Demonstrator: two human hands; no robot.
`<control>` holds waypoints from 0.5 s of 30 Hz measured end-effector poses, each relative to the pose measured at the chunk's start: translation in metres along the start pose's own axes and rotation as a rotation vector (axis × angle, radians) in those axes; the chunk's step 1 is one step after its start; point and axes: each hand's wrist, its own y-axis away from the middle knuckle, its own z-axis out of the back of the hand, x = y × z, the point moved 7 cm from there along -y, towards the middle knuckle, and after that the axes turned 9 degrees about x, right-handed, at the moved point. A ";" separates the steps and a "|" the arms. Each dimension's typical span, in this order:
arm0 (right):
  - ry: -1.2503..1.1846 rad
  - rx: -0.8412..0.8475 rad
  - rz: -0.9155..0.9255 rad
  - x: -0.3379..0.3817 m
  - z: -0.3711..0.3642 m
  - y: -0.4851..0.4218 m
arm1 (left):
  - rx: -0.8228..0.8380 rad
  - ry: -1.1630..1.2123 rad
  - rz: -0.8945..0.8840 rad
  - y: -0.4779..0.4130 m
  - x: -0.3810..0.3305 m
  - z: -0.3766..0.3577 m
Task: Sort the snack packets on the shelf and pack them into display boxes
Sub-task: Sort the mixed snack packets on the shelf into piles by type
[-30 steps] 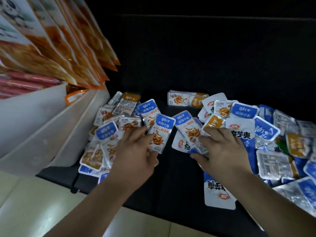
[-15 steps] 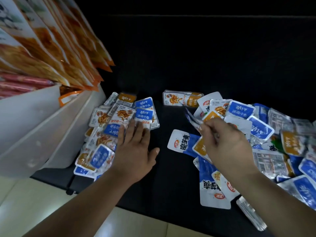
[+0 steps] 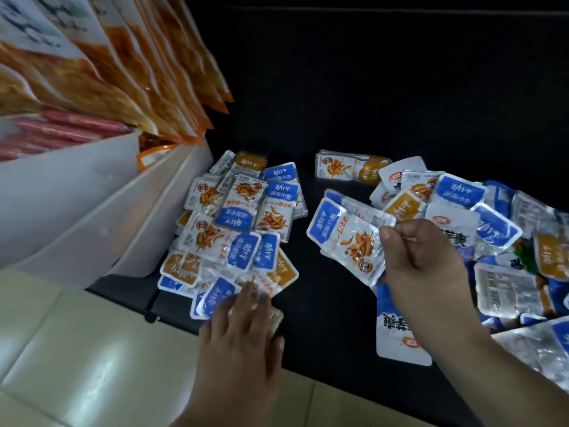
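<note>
Risk first: the sorted pile (image 3: 240, 217) of small snack packets runs right up to the near lip of the dark shelf (image 3: 308, 103), directly under the left hand (image 3: 243, 322). A careless sweep towards the body would likely tip the slick foil packets over the lip onto the tiled floor (image 3: 77, 349) below that hand. The pile also mixes blue-topped and orange-topped packets, so flavours could end up in the wrong box.

The right hand (image 3: 421, 260) pinches a blue-topped packet (image 3: 348, 238) by one edge only, thumb against curled forefinger, lifted clear of the shelf to the left of its knuckles. More packets seem to be fanned behind it, and a loose one could slide out of so small a grip.

The left hand reaches forward palm down, fingers straight and close together, tips resting on the nearest packets of the pile. It is blurred, so whether a clear packet is trapped under its palm is hard to say.

An unsorted heap (image 3: 492, 226) lies to the right of the right hand and beyond it. A big white packet (image 3: 397, 334) lies under that wrist. White display boxes (image 3: 92, 195) stand to the left of the left hand, just beside the pile, with large orange bags (image 3: 138, 72) leaning above them.
</note>
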 end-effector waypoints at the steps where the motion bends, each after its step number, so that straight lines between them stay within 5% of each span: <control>1: -0.025 0.020 -0.027 -0.004 -0.007 0.003 | 0.039 -0.004 -0.004 0.005 0.003 -0.010; 7: -0.031 0.136 -0.120 -0.013 -0.034 0.020 | 0.059 0.026 -0.161 -0.024 0.003 -0.011; 15: -0.167 0.068 -0.227 -0.026 -0.034 0.031 | -0.117 0.063 -0.159 -0.042 0.012 0.017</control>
